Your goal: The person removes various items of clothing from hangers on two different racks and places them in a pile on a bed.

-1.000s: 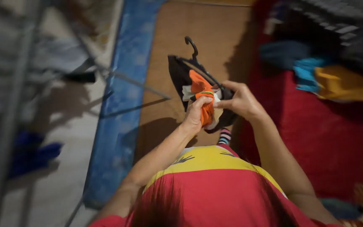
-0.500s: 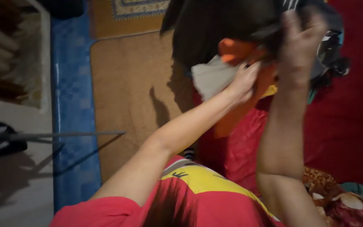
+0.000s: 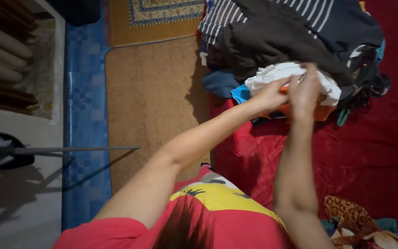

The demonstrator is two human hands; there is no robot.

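Both my hands meet over a heap of clothes [image 3: 272, 41] on a red bed cover [image 3: 369, 152]. My left hand [image 3: 268, 95] pinches an orange and white garment [image 3: 284, 73] at the near edge of the heap. My right hand [image 3: 305, 90] closes its fingers on the same garment from the right. The garment's orange part [image 3: 322, 113] shows under my right hand. A dark brown top lies just behind it. A striped piece [image 3: 224, 18] is at the back of the heap. I wear a red and yellow shirt [image 3: 222, 203].
A brown mat [image 3: 157, 101] lies left of the bed, bordered by a blue tiled strip [image 3: 84, 115]. A thin metal rod [image 3: 70, 149] crosses the floor at the left. A patterned rug [image 3: 162, 10] is at the top. Leopard-print cloth [image 3: 346, 212] lies at the bottom right.
My hands came down from raised height onto the heap with the orange and white garment. The dark garment they held up now lies on the heap.
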